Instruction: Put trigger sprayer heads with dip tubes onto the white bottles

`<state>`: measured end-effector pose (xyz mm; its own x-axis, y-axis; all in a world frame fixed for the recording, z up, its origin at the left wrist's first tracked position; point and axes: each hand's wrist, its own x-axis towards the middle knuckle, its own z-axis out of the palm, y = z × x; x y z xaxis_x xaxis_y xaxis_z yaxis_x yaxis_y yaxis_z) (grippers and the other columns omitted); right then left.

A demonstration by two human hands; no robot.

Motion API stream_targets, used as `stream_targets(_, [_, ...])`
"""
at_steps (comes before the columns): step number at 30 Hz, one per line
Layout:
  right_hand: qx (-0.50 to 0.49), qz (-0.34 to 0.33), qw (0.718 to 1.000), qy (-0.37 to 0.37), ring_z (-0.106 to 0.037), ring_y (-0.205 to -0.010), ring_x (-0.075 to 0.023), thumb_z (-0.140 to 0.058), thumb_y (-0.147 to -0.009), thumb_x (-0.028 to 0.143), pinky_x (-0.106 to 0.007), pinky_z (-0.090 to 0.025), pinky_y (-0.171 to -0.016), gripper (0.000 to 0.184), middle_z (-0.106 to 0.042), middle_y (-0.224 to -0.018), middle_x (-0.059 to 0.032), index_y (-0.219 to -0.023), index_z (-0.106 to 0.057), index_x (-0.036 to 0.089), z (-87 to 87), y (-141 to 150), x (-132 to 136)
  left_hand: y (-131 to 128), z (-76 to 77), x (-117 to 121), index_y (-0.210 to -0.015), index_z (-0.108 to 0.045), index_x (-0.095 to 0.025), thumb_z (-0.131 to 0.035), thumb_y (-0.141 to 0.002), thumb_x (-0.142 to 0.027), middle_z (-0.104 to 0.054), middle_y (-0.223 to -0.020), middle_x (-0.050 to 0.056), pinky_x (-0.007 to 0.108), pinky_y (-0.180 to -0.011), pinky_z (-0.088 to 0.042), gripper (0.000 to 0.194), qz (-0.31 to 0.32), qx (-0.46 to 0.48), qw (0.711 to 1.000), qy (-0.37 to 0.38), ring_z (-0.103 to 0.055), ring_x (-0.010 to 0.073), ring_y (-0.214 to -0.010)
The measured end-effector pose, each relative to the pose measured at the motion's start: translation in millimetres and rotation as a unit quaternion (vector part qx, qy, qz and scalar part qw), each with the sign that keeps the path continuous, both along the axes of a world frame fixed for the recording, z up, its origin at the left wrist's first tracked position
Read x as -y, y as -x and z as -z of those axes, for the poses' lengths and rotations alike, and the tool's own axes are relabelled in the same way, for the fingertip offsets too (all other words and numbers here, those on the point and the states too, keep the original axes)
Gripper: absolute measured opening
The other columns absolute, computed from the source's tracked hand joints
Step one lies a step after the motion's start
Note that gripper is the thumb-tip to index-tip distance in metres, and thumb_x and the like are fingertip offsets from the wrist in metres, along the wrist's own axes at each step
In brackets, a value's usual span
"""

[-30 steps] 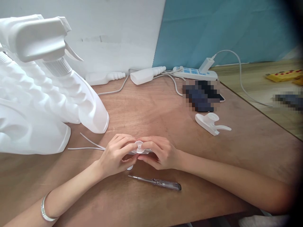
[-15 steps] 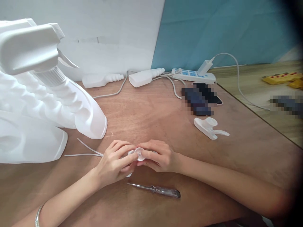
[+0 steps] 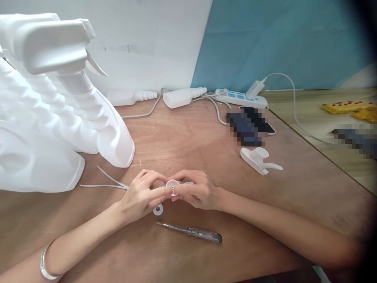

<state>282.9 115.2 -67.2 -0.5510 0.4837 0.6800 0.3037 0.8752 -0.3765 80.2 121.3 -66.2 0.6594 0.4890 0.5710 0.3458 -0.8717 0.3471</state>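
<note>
My left hand (image 3: 147, 194) and my right hand (image 3: 196, 190) meet over the table. Between their fingertips they pinch a white plastic spray-head part (image 3: 172, 184), a round cup with a small stem at its centre. Fingers cover most of its body. A flat white ring (image 3: 158, 209) lies just below my left fingers. Two thin white tubes (image 3: 103, 185) run out from beside my left hand. Nearer to me rests a screwdriver (image 3: 203, 235) with a clear handle, its tip pointing left.
White spray bottles (image 3: 114, 137) crowd the left side. Another white spray head (image 3: 259, 160) lies to the right. Farther back are two phones (image 3: 246, 127), a power strip (image 3: 235, 97) with cables, and two white bottles lying down, one of them a white bottle (image 3: 179, 98) near the wall.
The spray-head part has tilted in my fingers, so its central stem shows more from the side. The white ring is more fully visible below my left hand. The camera view has shifted slightly.
</note>
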Motion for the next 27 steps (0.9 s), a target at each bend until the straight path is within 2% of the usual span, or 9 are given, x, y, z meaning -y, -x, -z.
stream_targets(6, [-0.008,-0.003,1.0,0.003,-0.062,-0.075,-0.0108,-0.058,-0.08,0.016,-0.021,-0.049,-0.062,0.011,-0.064,-0.087,-0.0061,-0.089,-0.053,0.017,2.2,3,3,0,-3.1,3,-0.092,-0.059,-0.022,-0.053,-0.081,-0.013,-0.061,-0.087,0.003,0.028,-0.068,-0.038,0.016,-0.008,-0.004,1.0,0.011,-0.055,0.0125,-0.075])
stream_targets(9, [-0.027,0.0,0.999,0.019,-0.063,-0.076,-0.0126,-0.062,-0.077,0.021,-0.022,-0.05,-0.062,0.027,-0.065,-0.085,-0.0052,-0.099,-0.045,0.018,5.0,4,4,2,-4.2,4,-0.093,-0.055,-0.019,-0.055,-0.08,-0.017,-0.062,-0.086,0.003,0.029,-0.069,-0.038,0.013,-0.01,-0.01,1.0,0.016,-0.054,0.0136,-0.076])
stream_targets(13, [-0.04,0.032,0.998,0.028,-0.064,-0.069,-0.013,-0.065,-0.075,0.033,-0.023,-0.051,-0.058,0.046,-0.066,-0.084,-0.0049,-0.108,-0.037,0.019,10.5,3,6,1,-7.0,6,-0.102,-0.052,-0.019,-0.055,-0.078,-0.02,-0.059,-0.093,0.006,0.032,-0.071,-0.038,0.024,-0.027,-0.046,0.999,0.012,-0.053,0.0171,-0.081])
stream_targets(17, [-0.027,0.085,0.996,-0.018,-0.063,-0.075,-0.0144,-0.063,-0.076,0.037,-0.026,-0.051,-0.062,0.043,-0.066,-0.088,-0.0053,-0.109,-0.039,0.02,10.1,2,9,-3,-10.1,7,-0.102,-0.052,-0.018,-0.055,-0.075,-0.019,-0.058,-0.096,0.008,0.034,-0.072,-0.038,0.027,-0.036,-0.077,0.996,0.01,-0.053,0.0196,-0.084])
stream_targets(20, [-0.029,0.137,0.976,-0.167,-0.059,-0.089,-0.0188,-0.064,-0.073,0.041,-0.033,-0.05,-0.072,0.039,-0.064,-0.099,-0.0078,-0.101,-0.048,0.021,4.8,3,15,-3,-8.4,7,-0.099,-0.05,-0.017,-0.055,-0.074,-0.017,-0.06,-0.095,0.007,0.035,-0.074,-0.039,0.025,-0.028,-0.061,0.997,0.025,-0.055,0.02,-0.085])
stream_targets(23, [-0.003,0.075,0.954,-0.292,-0.056,-0.077,-0.0138,-0.059,-0.079,0.028,-0.027,-0.047,-0.065,0.011,-0.066,-0.088,-0.0016,-0.087,-0.058,0.019,0.3,6,22,0,-5.1,6,-0.098,-0.047,-0.018,-0.055,-0.075,-0.015,-0.061,-0.093,0.006,0.034,-0.078,-0.041,0.025,-0.039,0.009,0.998,0.056,-0.057,0.0185,-0.086])
stream_targets(24, [0.027,0.04,0.955,-0.293,-0.055,-0.071,-0.0118,-0.054,-0.082,0.02,-0.025,-0.045,-0.06,0.006,-0.066,-0.083,-0.0003,-0.084,-0.06,0.018,-0.3,8,23,1,-4.3,5,-0.099,-0.046,-0.019,-0.055,-0.076,-0.014,-0.061,-0.094,0.006,0.033,-0.079,-0.042,0.025,-0.059,0.039,0.995,0.065,-0.057,0.0184,-0.087])
stream_targets(25, [0.065,0.015,0.959,-0.275,-0.054,-0.065,-0.0105,-0.05,-0.083,0.015,-0.024,-0.043,-0.055,0.01,-0.066,-0.079,0.0001,-0.083,-0.061,0.016,-0.2,10,24,3,-3.7,4,-0.099,-0.045,-0.019,-0.054,-0.076,-0.014,-0.06,-0.096,0.006,0.033,-0.08,-0.043,0.025,-0.082,0.066,0.992,0.074,-0.057,0.0184,-0.089])
stream_targets(27, [0.131,0.018,0.967,-0.219,-0.051,-0.058,-0.0101,-0.047,-0.085,0.014,-0.024,-0.039,-0.05,0.014,-0.065,-0.074,-0.0008,-0.088,-0.061,0.013,1.7,13,24,5,-3.1,1,-0.1,-0.044,-0.019,-0.052,-0.078,-0.013,-0.057,-0.098,0.007,0.032,-0.079,-0.044,0.024,-0.124,0.107,0.982,0.091,-0.056,0.0181,-0.092])
